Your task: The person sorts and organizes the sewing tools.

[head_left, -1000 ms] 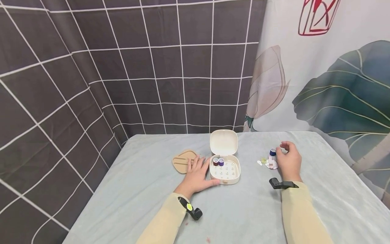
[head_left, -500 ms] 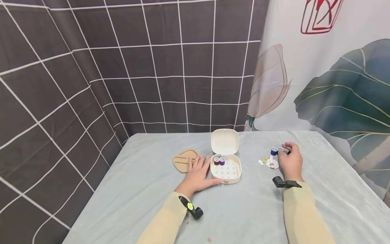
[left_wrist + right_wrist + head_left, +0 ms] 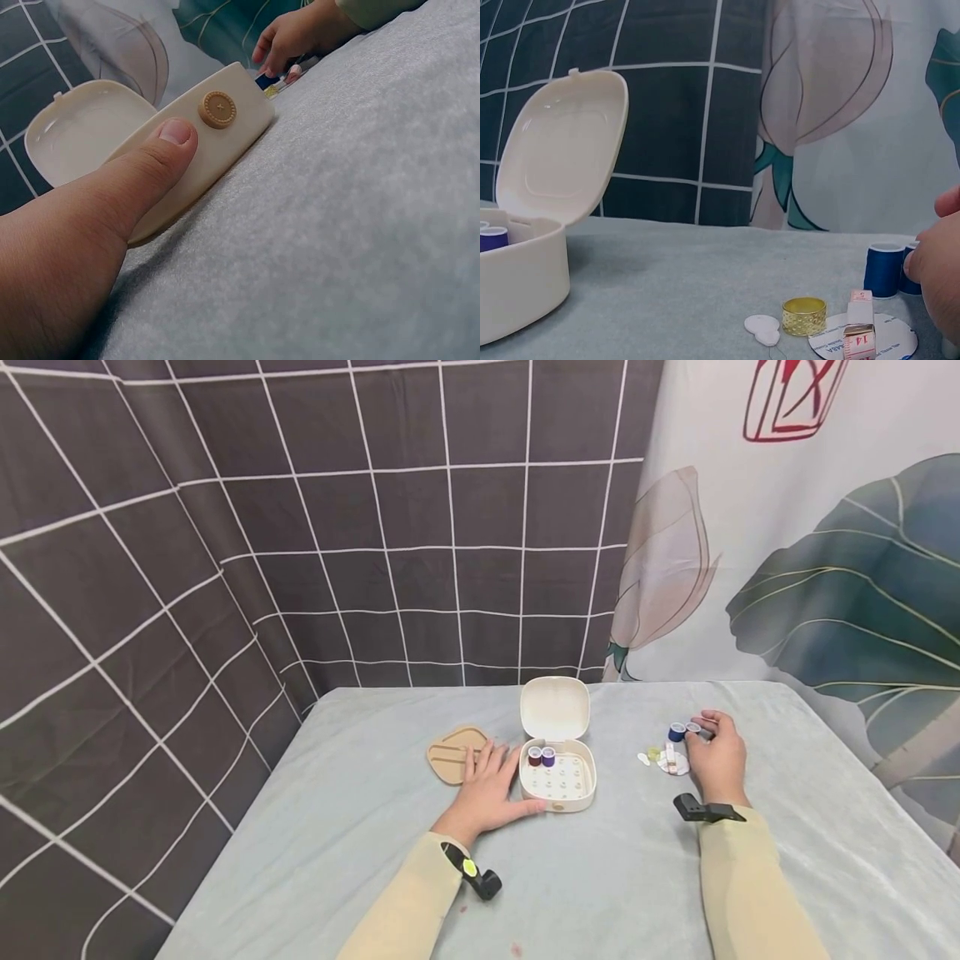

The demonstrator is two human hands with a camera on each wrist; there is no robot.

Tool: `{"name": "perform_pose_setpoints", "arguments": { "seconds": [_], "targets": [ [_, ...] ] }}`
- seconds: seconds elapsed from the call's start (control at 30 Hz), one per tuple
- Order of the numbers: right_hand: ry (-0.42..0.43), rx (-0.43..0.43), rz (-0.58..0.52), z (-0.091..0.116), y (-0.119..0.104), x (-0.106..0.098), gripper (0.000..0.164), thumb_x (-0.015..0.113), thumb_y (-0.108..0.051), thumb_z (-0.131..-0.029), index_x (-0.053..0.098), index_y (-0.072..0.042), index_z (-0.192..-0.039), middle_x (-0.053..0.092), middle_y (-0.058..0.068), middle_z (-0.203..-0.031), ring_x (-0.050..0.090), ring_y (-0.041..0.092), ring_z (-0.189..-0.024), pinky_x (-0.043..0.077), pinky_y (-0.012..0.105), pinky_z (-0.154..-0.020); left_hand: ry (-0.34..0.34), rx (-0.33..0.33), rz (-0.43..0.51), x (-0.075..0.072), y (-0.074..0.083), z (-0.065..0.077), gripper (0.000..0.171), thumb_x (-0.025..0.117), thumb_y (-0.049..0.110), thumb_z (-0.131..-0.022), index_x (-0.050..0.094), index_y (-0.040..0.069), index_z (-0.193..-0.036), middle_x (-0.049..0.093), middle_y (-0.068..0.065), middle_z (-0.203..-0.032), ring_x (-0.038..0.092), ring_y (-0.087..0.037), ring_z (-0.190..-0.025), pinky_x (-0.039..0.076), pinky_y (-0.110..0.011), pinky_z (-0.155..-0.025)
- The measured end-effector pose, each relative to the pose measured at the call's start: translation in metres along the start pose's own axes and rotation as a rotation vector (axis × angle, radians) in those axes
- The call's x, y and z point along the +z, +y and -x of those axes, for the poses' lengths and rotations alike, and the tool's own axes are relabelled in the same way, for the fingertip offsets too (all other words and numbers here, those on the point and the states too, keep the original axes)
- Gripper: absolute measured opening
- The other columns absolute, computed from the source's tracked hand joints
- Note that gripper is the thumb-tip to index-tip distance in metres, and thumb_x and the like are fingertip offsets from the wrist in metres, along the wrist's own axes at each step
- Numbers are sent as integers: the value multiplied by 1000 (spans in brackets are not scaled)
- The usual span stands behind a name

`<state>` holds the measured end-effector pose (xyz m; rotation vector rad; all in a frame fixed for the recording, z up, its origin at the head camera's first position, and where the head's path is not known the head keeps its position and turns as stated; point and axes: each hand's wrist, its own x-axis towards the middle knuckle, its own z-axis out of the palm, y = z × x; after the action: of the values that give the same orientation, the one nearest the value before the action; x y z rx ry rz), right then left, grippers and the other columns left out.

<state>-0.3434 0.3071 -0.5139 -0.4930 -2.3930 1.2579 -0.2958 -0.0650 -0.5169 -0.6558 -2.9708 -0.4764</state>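
My left hand [image 3: 487,789] lies beside an open cream sewing box [image 3: 534,797], its thumb against the front wall by a tan button [image 3: 217,110] and its fingers spread along the left side. Two thread spools, one dark red [image 3: 534,757] and one purple [image 3: 548,758], stand on the box's pegs at the back left. Off to the right, my right hand [image 3: 718,760] pinches a dark blue thread spool [image 3: 910,280] between thumb and fingers, partly hidden by the thumb. Close against it stands another blue thread spool [image 3: 883,271], upright on the cloth.
Left of the box lies a tan tray [image 3: 447,762], partly under the left fingers. Near the right hand are a gold thimble ring [image 3: 804,318], a white needle threader [image 3: 763,328], a round printed disc [image 3: 897,339] and a folded measuring tape [image 3: 859,345]. Grey cloth [image 3: 600,877] covers the table.
The pinched spool, hidden behind my right hand at first, has come into view beside the other blue spool. My left hand keeps its place at the box.
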Motion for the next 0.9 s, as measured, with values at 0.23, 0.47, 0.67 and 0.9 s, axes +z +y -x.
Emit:
{"name": "perform_pose_setpoints", "arguments": {
  "seconds": [0.23,0.47,0.67,0.9],
  "targets": [
    [16,5,-17,0,2,-2,52,55,-8,-100,40,-3,-150,57,18,-143,43,40,-139,30,54,-116,0,4,6,1,0,-1,106,55,82,-82,25,20,-162,31,-15,-162,9,-37,-155,1,-64,-120],
    [72,24,-65,3,-4,-5,52,57,-11,-101,40,-6,-150,58,16,-143,43,36,-141,29,51,-117,13,5,-5,1,0,0,107,55,83,-81,25,19,-162,32,-15,-162,11,-37,-154,2,-64,-120],
    [128,-6,-110,8,-13,-9,51,61,-10,-98,46,-5,-146,62,17,-137,49,34,-136,33,49,-115,0,2,-2,1,1,0,107,54,83,-81,25,19,-162,32,-15,-162,11,-38,-154,0,-64,-120],
    [69,-78,-101,14,-28,-1,50,65,-10,-96,48,-8,-144,65,14,-133,60,33,-120,49,41,-99,-4,-8,-6,4,-1,-1,107,53,85,-81,23,24,-163,30,-13,-163,9,-36,-155,-3,-62,-121]
  ]
}}
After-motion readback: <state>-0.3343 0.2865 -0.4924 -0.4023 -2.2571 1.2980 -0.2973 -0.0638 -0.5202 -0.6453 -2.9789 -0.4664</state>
